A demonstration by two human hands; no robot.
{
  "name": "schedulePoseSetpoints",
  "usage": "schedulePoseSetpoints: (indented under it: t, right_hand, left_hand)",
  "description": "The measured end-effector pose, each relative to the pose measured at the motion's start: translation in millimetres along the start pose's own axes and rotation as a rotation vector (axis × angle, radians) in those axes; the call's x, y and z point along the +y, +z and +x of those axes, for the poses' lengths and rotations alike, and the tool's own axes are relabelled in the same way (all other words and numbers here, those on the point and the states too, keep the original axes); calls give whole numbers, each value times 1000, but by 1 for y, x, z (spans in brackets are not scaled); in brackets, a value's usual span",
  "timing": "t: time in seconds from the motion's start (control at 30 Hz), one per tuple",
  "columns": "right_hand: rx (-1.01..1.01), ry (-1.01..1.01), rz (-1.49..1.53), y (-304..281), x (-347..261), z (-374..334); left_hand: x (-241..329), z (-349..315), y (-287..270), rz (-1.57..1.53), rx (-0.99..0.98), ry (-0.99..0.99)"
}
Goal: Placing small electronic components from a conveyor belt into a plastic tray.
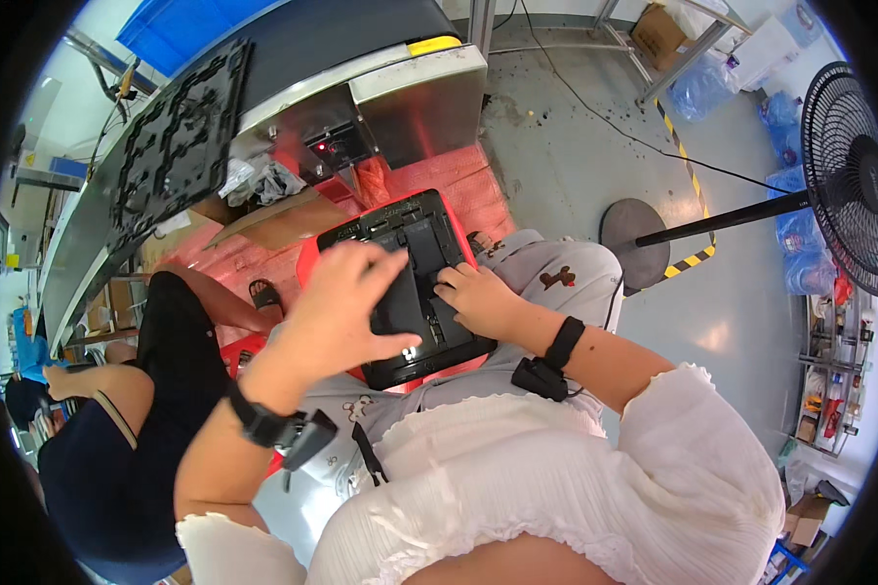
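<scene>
A black plastic casing (424,349) with a recessed, ribbed face lies in front of my lap, on something red that shows around its edges. My left hand (337,307) is over its left side, thumb and fingers spread, with nothing visible between them. Whether that hand touches the casing I cannot tell. My right hand (483,300) rests on the casing's right part, its fingers bent and pressed together at the raised middle section. Any small piece under those fingertips is hidden. A dark strap with a small box sits on each of my wrists.
A conveyor (312,49) with a metal side runs across the far left, bearing a black moulded tray (180,136). Another person (117,439) sits close at my left. A black standing fan (849,166) is on the right; a cable crosses the floor.
</scene>
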State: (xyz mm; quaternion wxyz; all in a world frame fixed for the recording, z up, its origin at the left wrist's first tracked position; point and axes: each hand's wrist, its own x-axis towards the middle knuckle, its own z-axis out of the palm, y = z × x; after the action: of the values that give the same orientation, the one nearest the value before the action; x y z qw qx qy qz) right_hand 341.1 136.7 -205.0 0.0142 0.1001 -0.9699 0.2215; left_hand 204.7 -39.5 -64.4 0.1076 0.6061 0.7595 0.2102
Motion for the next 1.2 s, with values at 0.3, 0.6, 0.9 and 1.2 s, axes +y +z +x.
schedulePoseSetpoints:
  t: [0.3, 0.6, 0.9, 1.2]
  right_hand:
    - [-199, -5, 16, -2, -12, -38]
    - [552, -236, 134, -146, -44, 63]
    - [418, -78, -460, -159, -31, 150]
    - [-119, -514, -199, -53, -148, 38]
  left_hand:
    - [-11, -53, 130, 27, -96, -217]
    - [-26, -83, 127, -205, 158, -275]
    - [-18, -124, 92, -921, 580, -726]
    - [-14, -133, 85, -1328, 788, -648]
